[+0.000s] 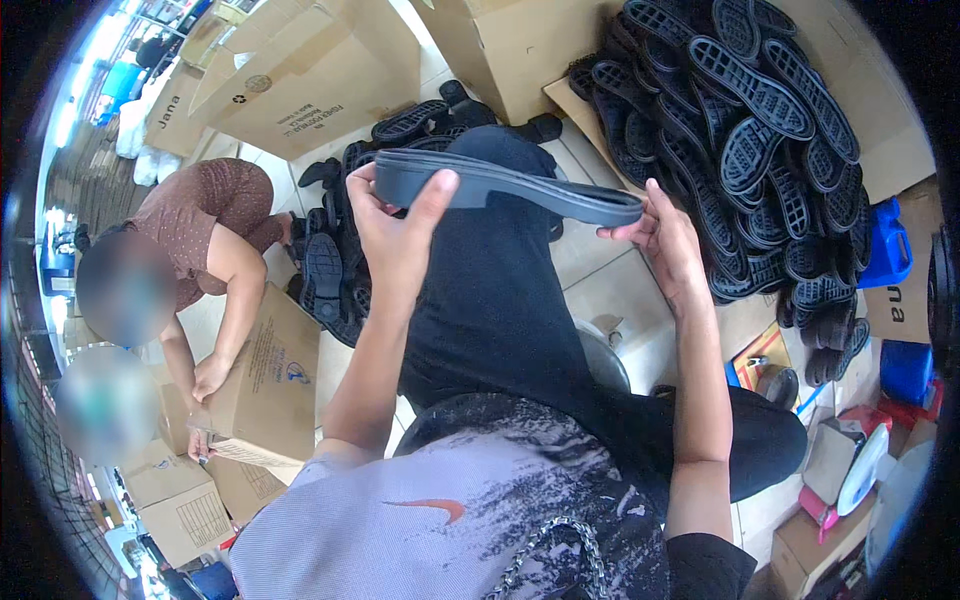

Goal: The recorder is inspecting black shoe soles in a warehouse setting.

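Note:
A black shoe sole is stretched level between my two hands above my lap, its side wall facing me. My left hand grips the thick heel end, thumb on the near side and fingers behind. My right hand pinches the thinner toe end between thumb and fingers. Past my knee lies a loose heap of black soles on the tiled floor. To the right, a taller pile of black soles, many with their gridded side showing, rests against cardboard.
On the left a crouching person handles a cardboard box. Large cartons stand at the back. At the right are a blue jug, a blue container and a white round object. A round metal stool edge shows beside my thigh.

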Tool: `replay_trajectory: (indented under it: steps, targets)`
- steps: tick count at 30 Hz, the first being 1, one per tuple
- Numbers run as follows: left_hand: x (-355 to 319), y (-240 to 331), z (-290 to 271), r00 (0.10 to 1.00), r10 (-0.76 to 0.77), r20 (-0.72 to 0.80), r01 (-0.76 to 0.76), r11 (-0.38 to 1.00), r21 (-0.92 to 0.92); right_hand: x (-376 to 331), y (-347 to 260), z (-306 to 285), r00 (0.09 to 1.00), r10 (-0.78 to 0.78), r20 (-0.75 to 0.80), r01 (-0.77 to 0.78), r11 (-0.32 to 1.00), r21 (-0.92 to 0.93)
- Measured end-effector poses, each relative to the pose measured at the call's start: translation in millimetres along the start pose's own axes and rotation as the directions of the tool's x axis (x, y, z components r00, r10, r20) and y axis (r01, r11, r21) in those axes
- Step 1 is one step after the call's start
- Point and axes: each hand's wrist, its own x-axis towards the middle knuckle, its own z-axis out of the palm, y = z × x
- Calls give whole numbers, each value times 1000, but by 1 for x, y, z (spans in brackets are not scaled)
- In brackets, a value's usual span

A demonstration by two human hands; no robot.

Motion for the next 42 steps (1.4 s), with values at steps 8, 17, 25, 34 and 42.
replay_trajectory:
  steps: [8, 17, 25, 34, 42]
  targets:
    - [0, -12, -1, 995, -87, 58, 99, 959, -267, -21, -34, -1, 995, -74, -68, 75, 997, 14]
    - [-35, -25, 24, 858, 257, 446, -276, 961, -21, -43, -36, -24, 964, -118, -238, 161, 972, 168]
    - [-21, -45, 32, 644, 454, 615, -755, 505, 418, -82, 6, -182, 726, -257, -638, 211, 966, -150]
    - [-17, -57, 48, 629, 534, 566, -777, 457, 433, -157, 99, -359, 327, -28, -944, -71, 996, -54]
    - [-24, -54, 58, 634, 520, 573, -774, 430, 465, -135, 137, -407, 180, 129, -975, -269, 960, 77]
